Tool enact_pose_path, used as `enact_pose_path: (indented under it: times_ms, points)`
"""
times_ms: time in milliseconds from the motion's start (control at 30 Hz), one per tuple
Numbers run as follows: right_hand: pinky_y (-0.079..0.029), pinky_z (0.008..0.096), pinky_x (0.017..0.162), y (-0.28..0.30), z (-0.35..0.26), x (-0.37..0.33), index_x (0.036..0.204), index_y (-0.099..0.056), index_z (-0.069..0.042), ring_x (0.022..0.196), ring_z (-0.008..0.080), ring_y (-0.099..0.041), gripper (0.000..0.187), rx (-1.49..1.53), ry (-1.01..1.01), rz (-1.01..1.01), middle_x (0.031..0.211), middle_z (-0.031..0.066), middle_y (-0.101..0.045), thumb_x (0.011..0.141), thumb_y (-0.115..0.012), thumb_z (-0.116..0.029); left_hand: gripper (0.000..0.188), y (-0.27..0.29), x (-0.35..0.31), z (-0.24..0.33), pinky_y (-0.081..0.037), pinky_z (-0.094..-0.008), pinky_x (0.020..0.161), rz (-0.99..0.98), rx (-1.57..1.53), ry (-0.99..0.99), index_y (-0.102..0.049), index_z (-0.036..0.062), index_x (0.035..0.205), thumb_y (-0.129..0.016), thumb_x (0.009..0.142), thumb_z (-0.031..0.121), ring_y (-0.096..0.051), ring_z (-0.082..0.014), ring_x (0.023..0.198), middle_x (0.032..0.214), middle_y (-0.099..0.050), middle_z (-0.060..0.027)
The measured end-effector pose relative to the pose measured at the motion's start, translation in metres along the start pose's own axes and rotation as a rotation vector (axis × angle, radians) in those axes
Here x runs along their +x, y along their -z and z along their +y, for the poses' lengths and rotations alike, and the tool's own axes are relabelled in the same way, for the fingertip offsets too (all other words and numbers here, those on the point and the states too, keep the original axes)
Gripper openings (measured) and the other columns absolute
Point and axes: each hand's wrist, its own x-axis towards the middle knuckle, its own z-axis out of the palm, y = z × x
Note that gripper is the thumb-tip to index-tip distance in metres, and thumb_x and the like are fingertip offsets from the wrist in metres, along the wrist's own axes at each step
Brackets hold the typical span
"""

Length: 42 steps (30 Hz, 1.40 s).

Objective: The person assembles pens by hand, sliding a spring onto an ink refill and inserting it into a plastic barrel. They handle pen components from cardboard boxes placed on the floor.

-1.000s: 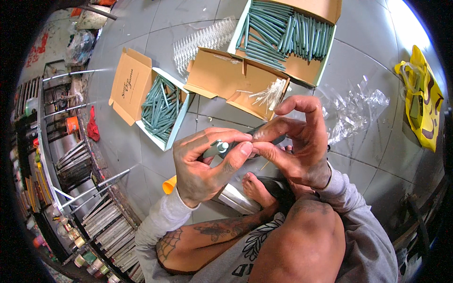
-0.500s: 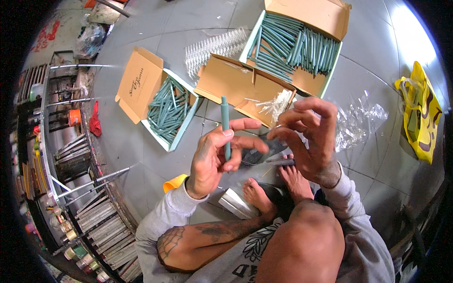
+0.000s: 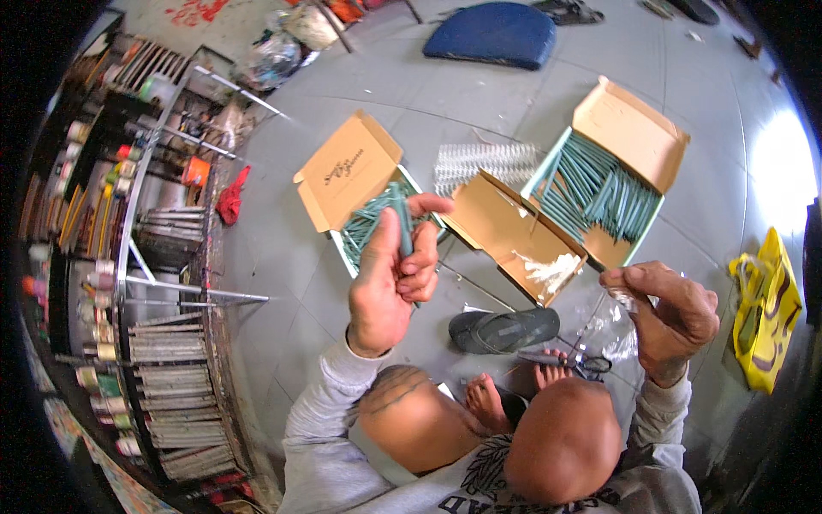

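Note:
My left hand [image 3: 390, 265] is raised and closed round a green pen [image 3: 401, 224], which stands nearly upright between thumb and fingers. Off to the right, my right hand [image 3: 672, 321] is closed in a pinch, thumb against fingertips. A small whitish, see-through bit [image 3: 623, 299] shows at those fingertips, too small to name. Behind my left hand lies an open box [image 3: 351, 163] of loose green pens, partly hidden by the hand. Another open box [image 3: 634, 128], farther right, holds rows of similar pens. Between them a shallow cardboard box [image 3: 492, 210] has thin white pieces [image 3: 548, 270] in it.
A clear ridged plastic tray [image 3: 484, 167] lies behind the cardboard. Nearer me are a dark flip-flop [image 3: 505, 331], scissors [image 3: 591, 363] and crumpled clear plastic [image 3: 615, 338]. A yellow bag [image 3: 768, 313] is at right, a metal-framed rack [image 3: 141, 231] at left, a blue cushion [image 3: 492, 34] far off.
My right hand has moved away from the left, out to the right. My left hand has closed more firmly round the pen. The view has shifted, showing more floor at the far side.

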Motion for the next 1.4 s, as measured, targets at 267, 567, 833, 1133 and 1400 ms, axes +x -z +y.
enact_pose_path:
  times_ms: [267,567,833,1133,1400]
  points:
    - [-0.055,0.0392,0.080,-0.023,-0.037,0.024,0.091,-0.057,0.000,0.090,0.0285,-0.065,0.014,0.560,-0.103,-0.170,0.094,0.0192,-0.065,0.087,-0.069,-0.005,0.047,-0.034,-0.047,-0.013,-0.050,-0.0368,0.088,0.442,-0.146,-0.171,-0.050,0.0013,0.139,-0.059,0.100,0.027,-0.056,-0.0156,0.096,0.105,-0.058,-0.0006]
    - [-0.054,0.0391,0.074,-0.078,-0.073,-0.039,0.098,-0.055,0.005,0.080,0.0260,-0.064,0.016,0.811,-0.487,-0.295,0.091,0.0201,-0.061,0.089,-0.067,0.000,0.033,0.022,-0.087,-0.039,-0.045,-0.0238,0.076,0.371,0.067,-0.222,-0.066,0.0017,0.119,-0.067,0.097,0.025,-0.054,-0.0088,0.084,0.104,-0.064,-0.0031]
    - [-0.051,0.0347,0.064,-0.093,-0.080,-0.051,0.094,-0.057,0.005,0.073,0.0233,-0.061,0.015,0.562,-0.409,-0.171,0.083,0.0175,-0.058,0.093,-0.064,-0.008,0.040,0.044,-0.086,-0.057,-0.042,-0.0245,0.075,0.317,0.163,-0.158,-0.068,0.0008,0.112,-0.070,0.094,0.037,-0.055,-0.0105,0.090,0.103,-0.066,-0.0074]
    - [-0.049,0.0302,0.064,-0.104,-0.084,-0.030,0.097,-0.056,0.005,0.072,0.0184,-0.059,0.016,0.537,-0.634,-0.184,0.084,0.0169,-0.063,0.096,-0.060,-0.010,0.032,0.034,-0.071,-0.047,-0.050,-0.0247,0.081,0.407,0.143,-0.281,-0.067,-0.0015,0.121,-0.068,0.096,0.019,-0.064,-0.0114,0.093,0.102,-0.072,-0.0078]
    - [-0.045,0.0437,0.105,-0.137,-0.074,-0.053,0.098,-0.058,0.002,0.120,0.0271,-0.057,0.007,0.548,-0.534,-0.138,0.131,0.0227,-0.054,0.096,-0.054,-0.003,0.028,0.030,-0.059,-0.042,-0.045,-0.0229,0.059,0.540,0.188,-0.391,-0.067,-0.0020,0.120,-0.063,0.094,0.010,-0.059,-0.0092,0.071,0.099,-0.072,-0.0120]
